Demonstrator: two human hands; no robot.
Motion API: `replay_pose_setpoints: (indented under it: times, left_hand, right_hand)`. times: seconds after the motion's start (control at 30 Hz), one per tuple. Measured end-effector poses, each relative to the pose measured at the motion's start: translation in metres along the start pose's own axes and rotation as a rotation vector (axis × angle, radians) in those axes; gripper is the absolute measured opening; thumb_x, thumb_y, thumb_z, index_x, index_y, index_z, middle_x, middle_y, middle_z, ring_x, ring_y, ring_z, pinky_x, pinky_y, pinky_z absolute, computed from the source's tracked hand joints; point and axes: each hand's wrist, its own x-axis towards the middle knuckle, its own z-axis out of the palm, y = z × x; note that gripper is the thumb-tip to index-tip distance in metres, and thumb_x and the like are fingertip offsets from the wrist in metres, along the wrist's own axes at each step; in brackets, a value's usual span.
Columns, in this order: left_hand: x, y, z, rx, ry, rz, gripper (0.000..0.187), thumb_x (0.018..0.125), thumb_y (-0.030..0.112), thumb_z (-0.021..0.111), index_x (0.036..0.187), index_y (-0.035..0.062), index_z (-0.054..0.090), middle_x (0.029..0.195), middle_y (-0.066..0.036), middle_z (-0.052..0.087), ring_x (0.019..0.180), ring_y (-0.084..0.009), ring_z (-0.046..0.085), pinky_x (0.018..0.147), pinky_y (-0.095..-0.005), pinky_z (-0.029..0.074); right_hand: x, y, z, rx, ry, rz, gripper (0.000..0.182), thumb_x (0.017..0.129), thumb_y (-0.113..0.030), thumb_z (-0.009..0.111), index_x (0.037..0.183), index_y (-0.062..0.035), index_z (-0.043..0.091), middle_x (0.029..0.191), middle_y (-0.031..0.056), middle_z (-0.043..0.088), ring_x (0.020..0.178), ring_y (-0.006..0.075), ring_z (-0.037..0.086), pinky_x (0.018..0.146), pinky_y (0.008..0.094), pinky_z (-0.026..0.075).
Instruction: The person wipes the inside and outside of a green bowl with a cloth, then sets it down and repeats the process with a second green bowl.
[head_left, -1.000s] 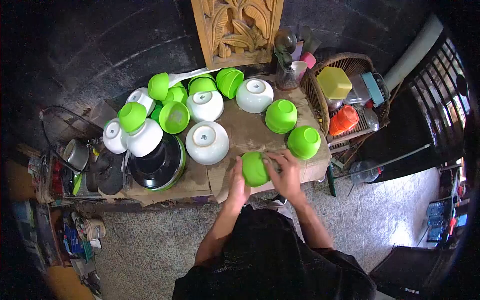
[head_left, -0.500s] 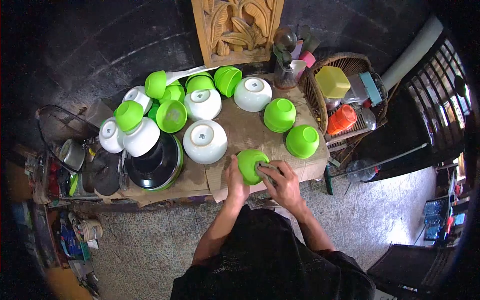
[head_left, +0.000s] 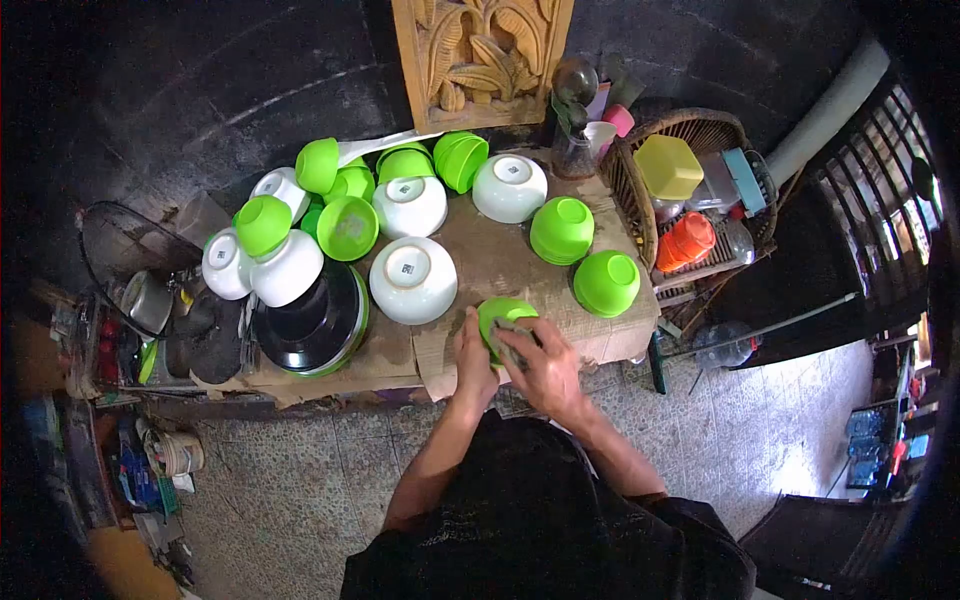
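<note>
The green bowl (head_left: 502, 318) sits at the near edge of the table (head_left: 500, 262), just in front of the white bowl (head_left: 413, 280) and near another green bowl (head_left: 606, 283) to its right. It looks tipped, its opening turned toward me and slightly up; being round, it has no long axis I can name. My left hand (head_left: 472, 355) cups its left side, fingers closed against the wall. My right hand (head_left: 535, 365) covers the lower right of the bowl, its grip narrow around a small greyish pad (head_left: 510, 333) pressed at the rim. Most of the bowl is hidden under both hands, and I cannot make out what the pad is.
</note>
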Motion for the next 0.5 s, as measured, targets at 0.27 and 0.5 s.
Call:
replay_pose_setpoints:
  times: [0.27, 0.5]
  left_hand:
    - [0.015, -0.013, -0.011, -0.221, -0.121, -0.022, 0.05, 0.113, 0.042, 0.039, 0.124, 0.0006, 0.065, 0.111, -0.01, 0.072, 0.1, -0.0189, 0.07, 0.088, -0.0355, 0.056]
    - [-0.011, 0.006, 0.006, -0.038, -0.174, 0.001, 0.047, 0.114, 0.036, 0.04, 0.126, -0.0005, 0.065, 0.112, -0.009, 0.071, 0.101, -0.0176, 0.068, 0.092, -0.0344, 0.054]
  right_hand:
    - [-0.018, 0.014, -0.02, 0.022, 0.025, 0.046, 0.033, 0.082, -0.008, 0.079, 0.115, -0.0109, 0.076, 0.11, 0.0123, 0.067, 0.095, 0.032, 0.07, 0.079, 0.0417, 0.06]
    - [0.002, 0.031, -0.014, 0.086, 0.166, 0.218, 0.03, 0.082, -0.006, 0.078, 0.113, -0.0056, 0.075, 0.104, 0.0163, 0.065, 0.088, 0.037, 0.068, 0.077, 0.0429, 0.057]
